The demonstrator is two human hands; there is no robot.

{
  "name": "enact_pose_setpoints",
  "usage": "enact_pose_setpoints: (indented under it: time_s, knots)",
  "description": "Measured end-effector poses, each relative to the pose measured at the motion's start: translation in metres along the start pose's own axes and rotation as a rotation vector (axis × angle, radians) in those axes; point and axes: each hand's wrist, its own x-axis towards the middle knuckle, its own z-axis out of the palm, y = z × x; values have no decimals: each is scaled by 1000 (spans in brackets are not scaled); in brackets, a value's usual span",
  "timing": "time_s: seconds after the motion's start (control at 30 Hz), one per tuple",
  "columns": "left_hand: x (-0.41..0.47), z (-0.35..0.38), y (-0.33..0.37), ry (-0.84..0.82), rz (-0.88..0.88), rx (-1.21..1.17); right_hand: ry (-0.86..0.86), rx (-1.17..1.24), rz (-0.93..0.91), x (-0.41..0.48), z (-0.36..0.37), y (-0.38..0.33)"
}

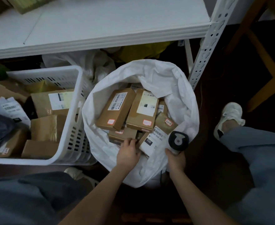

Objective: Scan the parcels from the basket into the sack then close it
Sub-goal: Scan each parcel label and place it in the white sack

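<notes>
An open white sack (101, 146) stands on the floor in the middle, with several brown cardboard parcels (115, 109) lying inside. My left hand (128, 151) is inside the sack's near side, fingers curled on the edge of a small labelled parcel (153, 142). My right hand (176, 159) grips the handle of a dark barcode scanner (178, 140), whose head hangs over that parcel's white label. To the left, a white plastic basket (72, 127) holds several more brown parcels (50, 103).
A white metal shelf (101, 30) with a perforated upright (204, 51) runs above the sack. Crumpled plastic bags (91, 62) lie behind it. My knees and both shoes (229, 116) flank the sack. A wooden frame (263, 59) stands at the right.
</notes>
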Motion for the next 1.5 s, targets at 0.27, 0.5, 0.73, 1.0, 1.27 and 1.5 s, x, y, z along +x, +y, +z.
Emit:
enact_pose_setpoints:
  time_s: [0.27,0.5,0.73,1.0,1.27,1.5]
  knots:
    - [11,0,-9,122,27,-79,52,-108,5,5,21,-15]
    - [-3,-41,-13,281,-149,-69,-96,104,-270,-57,16,-95]
    - [-18,-81,-34,220,-54,-179,-88,135,-410,-92,-1,-124]
    - [-11,-71,-34,-284,297,215,-18,221,-315,-72,-23,-115]
    - [4,-75,-16,180,314,326,75,144,-405,-49,-32,-109]
    - [-8,-118,-2,567,472,217,136,-52,-590,-75,-41,-113]
